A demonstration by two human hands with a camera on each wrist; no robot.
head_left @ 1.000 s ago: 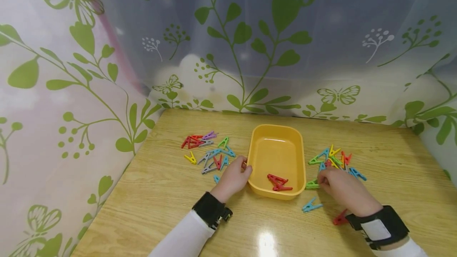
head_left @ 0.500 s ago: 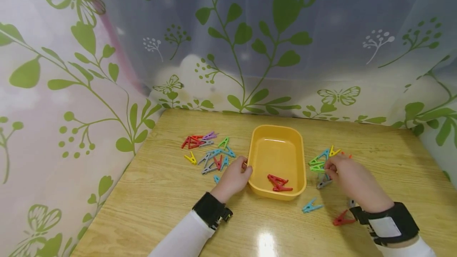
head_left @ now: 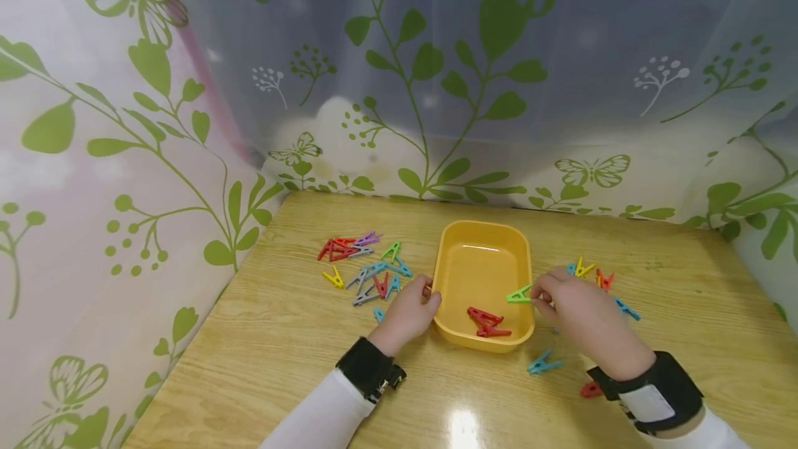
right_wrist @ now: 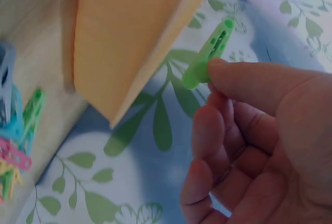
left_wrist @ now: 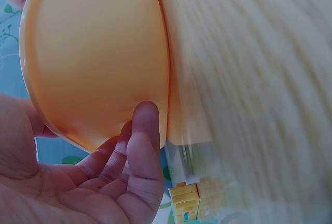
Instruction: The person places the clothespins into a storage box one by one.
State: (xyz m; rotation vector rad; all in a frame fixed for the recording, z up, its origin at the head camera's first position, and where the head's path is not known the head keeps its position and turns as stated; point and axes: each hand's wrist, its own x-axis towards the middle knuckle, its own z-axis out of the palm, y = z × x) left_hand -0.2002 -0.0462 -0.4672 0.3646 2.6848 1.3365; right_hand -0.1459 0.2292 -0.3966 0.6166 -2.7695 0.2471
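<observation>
A green clothespin is off the table, held across the right rim of a yellow plastic tray that stands near the table's far edge. The right hand has it in its grip, pinched between thumb and finger, the free end reaching inside the rim. It seems to be partway through a transfer, not yet let go to join the red clothespins inside the tray. The left hand pinches the tray's left wall.

Half a second earlier, the right hand was over the mixed pile nearer the table's right edge; it has since moved left. The left hand, the tray and its red contents match that earlier view, as does the mixed-colour group toward the table's far left corner.
</observation>
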